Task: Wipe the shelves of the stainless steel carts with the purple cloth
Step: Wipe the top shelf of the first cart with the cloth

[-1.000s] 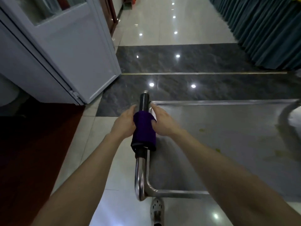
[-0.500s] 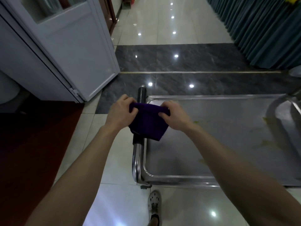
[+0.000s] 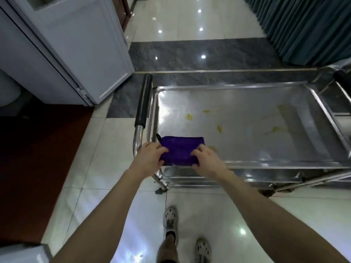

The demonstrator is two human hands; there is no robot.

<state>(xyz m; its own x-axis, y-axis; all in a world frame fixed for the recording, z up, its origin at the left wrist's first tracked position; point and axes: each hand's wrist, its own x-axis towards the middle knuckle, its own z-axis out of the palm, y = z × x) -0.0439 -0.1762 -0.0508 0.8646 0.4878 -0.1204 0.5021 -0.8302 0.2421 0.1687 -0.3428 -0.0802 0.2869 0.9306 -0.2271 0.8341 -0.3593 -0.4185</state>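
The purple cloth (image 3: 180, 149), folded into a rectangle, lies flat on the near left corner of the steel cart's top shelf (image 3: 247, 130). My left hand (image 3: 150, 158) grips the cloth's left edge and my right hand (image 3: 208, 161) grips its right edge. Yellow smears (image 3: 189, 116) dot the shelf beyond the cloth and towards the right. The cart's handle (image 3: 143, 103), black-sleeved, runs along the shelf's left side.
A white open door (image 3: 85, 54) stands at the left, with red-brown floor (image 3: 38, 158) beneath it. Teal curtains (image 3: 307, 25) hang at the far right. A second steel cart (image 3: 340, 95) adjoins on the right. My feet (image 3: 171, 219) stand on glossy tiles.
Both hands took the cloth off the cart's handle, spread it out, and brought it down onto the near left corner of the top shelf. The view stepped back and tilted down.
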